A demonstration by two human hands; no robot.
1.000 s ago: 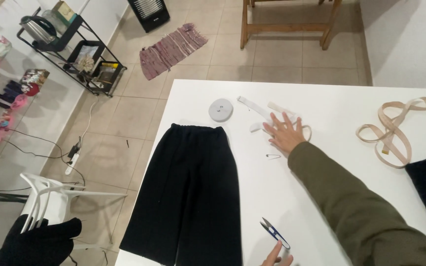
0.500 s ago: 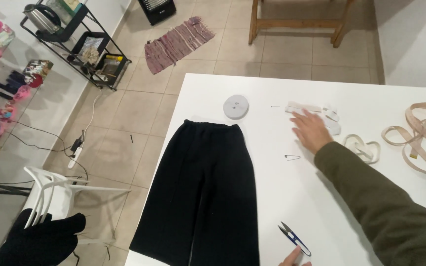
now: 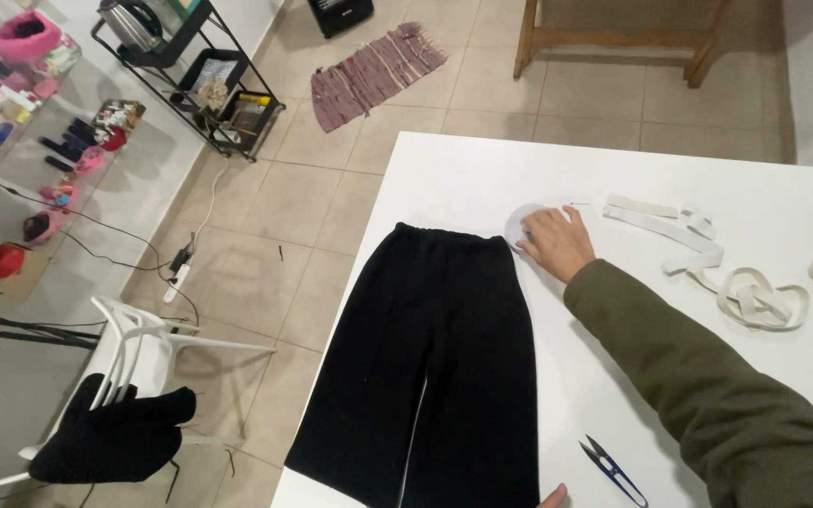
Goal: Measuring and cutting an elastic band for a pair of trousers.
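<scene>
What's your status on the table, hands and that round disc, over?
Right hand flat on the pale round disc, beside the black trousers' waistband. Left hand barely in view at bottom edge, near thread snips. Nothing blocking the disc.

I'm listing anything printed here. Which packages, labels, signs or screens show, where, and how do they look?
Boxes or packets: lower shelves of the black wire rack on the floor, upper left; small, yellow, white and dark, too blurred to tell more.
On the white table: no labels, signs or screens.
</scene>
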